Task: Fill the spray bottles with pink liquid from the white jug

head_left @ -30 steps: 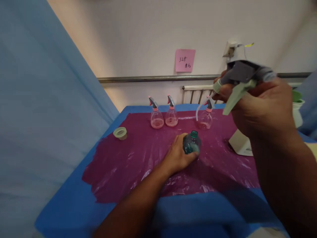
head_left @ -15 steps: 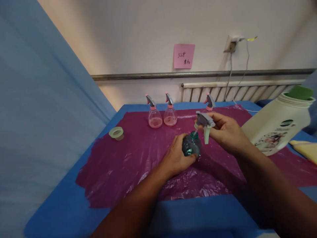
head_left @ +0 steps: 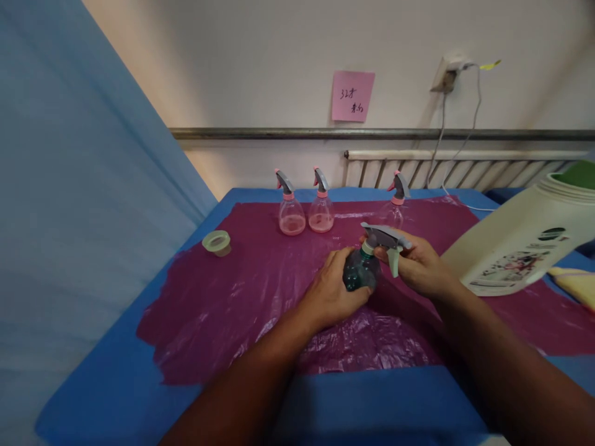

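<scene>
My left hand [head_left: 335, 288] is wrapped round the body of a dark green see-through spray bottle [head_left: 359, 271], which stands on a purple plastic sheet [head_left: 223, 310]. In my right hand [head_left: 421, 263] is the grey spray head [head_left: 382, 236] with a pale green trigger. Its collar sits at the bottle's mouth; whether the thread is engaged I cannot tell. Behind stand two clear spray bottles with pink liquid, a left one [head_left: 292, 223] and a middle one [head_left: 321, 221]. A third clear bottle [head_left: 393, 214] with a grey and pink head is partly hidden behind my right hand.
A large cream jug [head_left: 515, 248] with a green top part leans at the right, near a yellow cloth [head_left: 574, 285]. A pale green cap [head_left: 216, 243] lies at left. A blue curtain [head_left: 83, 186] hangs left; a radiator [head_left: 455, 166] and cables are behind the table.
My right hand has lowered the spray head onto the green bottle's mouth, its tube now out of sight inside. The left hand keeps its hold. The view has shifted slightly.
</scene>
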Available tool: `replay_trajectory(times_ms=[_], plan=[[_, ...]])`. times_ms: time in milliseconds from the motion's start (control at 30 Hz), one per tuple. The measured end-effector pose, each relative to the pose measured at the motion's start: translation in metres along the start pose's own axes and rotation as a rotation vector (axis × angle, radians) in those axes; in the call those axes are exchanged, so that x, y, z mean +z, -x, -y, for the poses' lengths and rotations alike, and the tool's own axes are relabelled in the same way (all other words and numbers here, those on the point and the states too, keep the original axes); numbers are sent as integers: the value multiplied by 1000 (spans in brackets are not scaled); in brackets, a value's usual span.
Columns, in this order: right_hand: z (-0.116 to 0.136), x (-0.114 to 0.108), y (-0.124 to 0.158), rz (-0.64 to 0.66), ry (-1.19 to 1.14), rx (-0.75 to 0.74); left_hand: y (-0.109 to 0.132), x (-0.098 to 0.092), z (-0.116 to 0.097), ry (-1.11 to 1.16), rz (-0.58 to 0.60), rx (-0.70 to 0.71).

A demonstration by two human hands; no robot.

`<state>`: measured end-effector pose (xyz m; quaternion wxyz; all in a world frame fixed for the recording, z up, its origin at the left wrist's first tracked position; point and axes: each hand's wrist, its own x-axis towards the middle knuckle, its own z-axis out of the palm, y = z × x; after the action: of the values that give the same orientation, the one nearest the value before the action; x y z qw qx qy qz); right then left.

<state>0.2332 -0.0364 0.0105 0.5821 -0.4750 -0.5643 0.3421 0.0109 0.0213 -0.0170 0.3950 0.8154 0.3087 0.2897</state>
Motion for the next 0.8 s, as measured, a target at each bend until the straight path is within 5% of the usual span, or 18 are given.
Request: replay_trajectory(times_ms=[433,667,800], plan=[[-3,1,0,56,54,-49,1,0,-4,34,-18,-3],[-12,19,-1,-167,-18,-51,1,4,-6,3,-40,-60],[-6,37,-3,-276,-153,46,1,5,3,27,-35,33]])
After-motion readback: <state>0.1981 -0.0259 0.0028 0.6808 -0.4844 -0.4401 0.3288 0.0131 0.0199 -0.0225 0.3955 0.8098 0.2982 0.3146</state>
